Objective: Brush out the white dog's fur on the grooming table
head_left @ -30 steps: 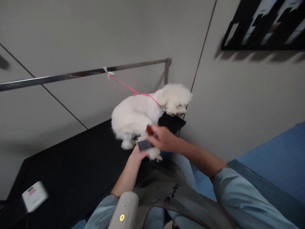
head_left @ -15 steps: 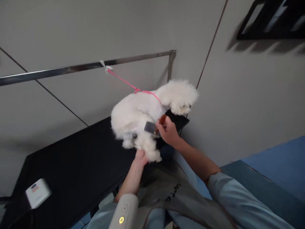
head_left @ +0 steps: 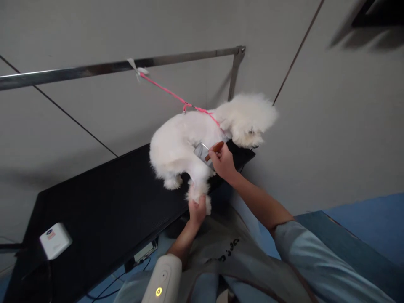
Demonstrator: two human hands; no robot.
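Note:
A fluffy white dog (head_left: 176, 134) stands on a black table, its head to the right. My left hand (head_left: 198, 210) is wrapped round the lower part of its hind leg, lifted toward me over the table's near edge. In my right hand (head_left: 223, 163) is a slicker brush (head_left: 202, 150) with a reddish-brown handle and a flat metal head. The brush head lies against the dog's flank and upper hind leg; its pins are hidden. A pink leash (head_left: 164, 89) runs from the dog's neck and chest to a metal bar (head_left: 97, 68).
On the left of the black table (head_left: 104, 210) lies a white box-shaped device (head_left: 56, 240). The wall stands close behind the bar. A white device with a yellow light (head_left: 162, 280) is at my left arm. Cables hang below the table; a black rack (head_left: 378, 14) is upper right.
The dog's hind leg is stretched out straighter, and my left hand has shifted slightly right along it. The brush has moved up and its head has turned. The view has shifted a little.

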